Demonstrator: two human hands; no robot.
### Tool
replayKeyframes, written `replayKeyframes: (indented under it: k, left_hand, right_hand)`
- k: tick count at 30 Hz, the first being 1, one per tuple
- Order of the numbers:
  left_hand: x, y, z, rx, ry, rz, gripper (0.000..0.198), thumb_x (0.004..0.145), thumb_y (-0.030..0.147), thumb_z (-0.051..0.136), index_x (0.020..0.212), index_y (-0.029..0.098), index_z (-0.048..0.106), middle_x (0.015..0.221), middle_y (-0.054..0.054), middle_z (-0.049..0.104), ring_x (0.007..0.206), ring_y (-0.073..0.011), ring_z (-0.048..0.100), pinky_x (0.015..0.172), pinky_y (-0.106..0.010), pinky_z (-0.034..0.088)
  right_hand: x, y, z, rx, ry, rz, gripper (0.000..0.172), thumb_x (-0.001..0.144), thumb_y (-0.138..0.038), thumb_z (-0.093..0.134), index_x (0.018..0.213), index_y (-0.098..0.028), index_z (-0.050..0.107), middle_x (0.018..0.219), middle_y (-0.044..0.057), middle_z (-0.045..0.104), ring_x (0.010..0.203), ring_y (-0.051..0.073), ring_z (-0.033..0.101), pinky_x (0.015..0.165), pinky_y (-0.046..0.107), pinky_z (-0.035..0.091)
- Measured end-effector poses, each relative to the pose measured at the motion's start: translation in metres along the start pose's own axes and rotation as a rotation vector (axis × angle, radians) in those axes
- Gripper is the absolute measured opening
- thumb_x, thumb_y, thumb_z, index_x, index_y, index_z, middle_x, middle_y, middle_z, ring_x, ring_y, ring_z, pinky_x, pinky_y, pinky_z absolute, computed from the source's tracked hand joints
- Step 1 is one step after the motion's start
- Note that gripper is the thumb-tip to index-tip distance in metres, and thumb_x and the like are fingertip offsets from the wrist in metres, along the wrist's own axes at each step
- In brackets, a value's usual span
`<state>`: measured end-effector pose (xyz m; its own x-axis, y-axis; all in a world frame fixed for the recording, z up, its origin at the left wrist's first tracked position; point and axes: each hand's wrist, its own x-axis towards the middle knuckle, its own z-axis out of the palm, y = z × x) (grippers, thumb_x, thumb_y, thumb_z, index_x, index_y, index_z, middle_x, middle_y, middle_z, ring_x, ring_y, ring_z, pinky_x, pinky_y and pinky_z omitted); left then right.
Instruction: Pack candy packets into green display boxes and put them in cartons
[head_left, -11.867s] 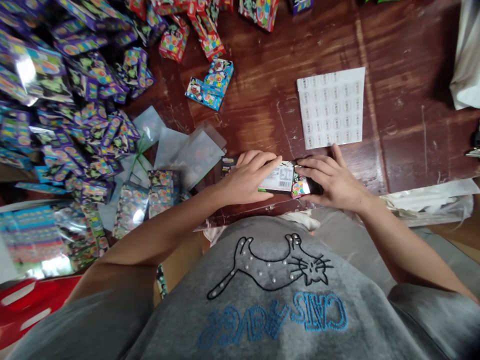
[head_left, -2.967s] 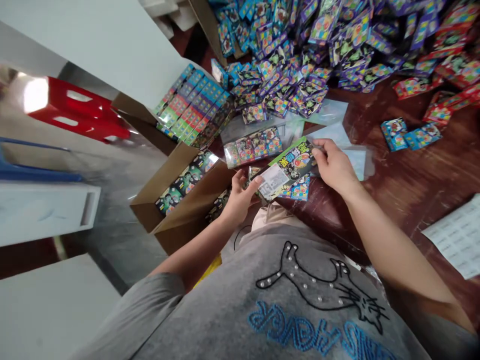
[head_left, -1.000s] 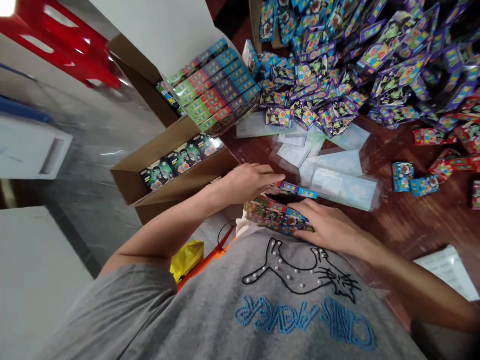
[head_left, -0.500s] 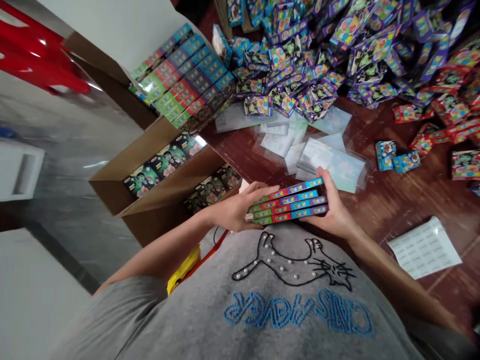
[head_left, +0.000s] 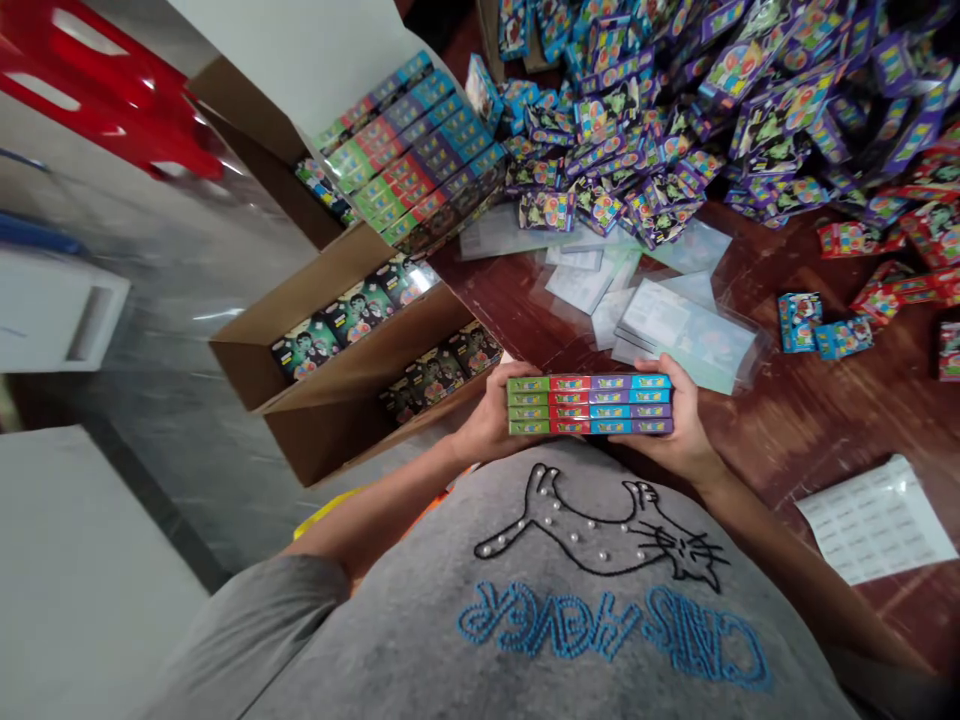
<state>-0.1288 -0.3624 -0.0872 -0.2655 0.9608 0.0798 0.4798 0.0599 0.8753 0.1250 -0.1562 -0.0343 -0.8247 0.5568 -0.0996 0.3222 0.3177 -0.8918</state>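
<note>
While the stack of wrapped packs (head_left: 589, 404) is being held level just above the near edge of the desk (head_left: 810, 420), close against the person's grey shirt, its colourful ends are being squared into an even block. The left hand (head_left: 491, 425) is being pressed against the stack's left end, its grip closed around that end with the thumb lying along the top; the right hand (head_left: 675, 430) is being curled around the right end, fingers under and behind, so the bundle is being clamped between the two. Neither hand is spread.

Judging from this, the step in hand is the gathering and aligning of finished packs into one tidy bundle, and it looks nearly done, since the rows are sitting flush.

To the left, an open cardboard box (head_left: 330, 395) is standing below desk level, already partly filled with similar packs set on edge; a second open box (head_left: 409, 150) further back is filled with rows of the same kind. Empty clear bags (head_left: 675, 325) are lying on the desk just beyond the hands, a large heap of loose small boxes (head_left: 675, 110) is piled further back, and a sheet of stickers (head_left: 877, 520) is lying to the right.

The next move would probably call for both grips to be kept firm and even, so that no pack is squeezed out of line, while the bundle is being carried sideways and lowered.
</note>
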Motion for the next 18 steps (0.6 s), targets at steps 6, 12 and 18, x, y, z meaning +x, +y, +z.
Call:
replayKeyframes:
  k: [6, 12, 18]
  left_hand:
    - [0.020, -0.006, -0.006, -0.147, 0.055, 0.027, 0.083, 0.078, 0.067, 0.089, 0.131, 0.025, 0.040, 0.126, -0.015, 0.064, 0.113, -0.0295, 0.070, 0.096, -0.049, 0.060]
    - [0.045, 0.002, -0.067, 0.056, 0.008, 0.281, 0.135, 0.059, 0.078, 0.097, 0.163, 0.023, 0.030, 0.150, -0.028, 0.057, 0.138, -0.0465, 0.061, 0.117, -0.064, 0.051]
    - [0.161, -0.007, -0.246, 0.567, 0.519, -0.005, 0.074, 0.106, 0.058, 0.059, 0.162, 0.012, 0.040, 0.162, -0.027, 0.048, 0.158, -0.0388, 0.043, 0.130, -0.057, 0.037]
  right_hand:
    - [0.039, -0.061, -0.019, -0.645, -0.211, -0.327, 0.131, 0.085, -0.066, 0.083, 0.178, -0.033, -0.002, 0.182, 0.019, 0.027, 0.167, 0.050, 0.026, 0.133, 0.080, 0.020]
    - [0.090, -0.072, -0.014, -0.703, -0.395, -0.479, 0.125, 0.080, -0.041, 0.076, 0.173, -0.055, -0.007, 0.137, 0.008, 0.078, 0.113, 0.041, 0.080, 0.085, 0.061, 0.073]
    - [0.194, -0.165, -0.059, -0.735, -0.096, -0.569, 0.089, 0.085, -0.063, 0.069, 0.165, -0.063, 0.030, 0.132, 0.007, 0.077, 0.108, 0.042, 0.080, 0.079, 0.063, 0.071]
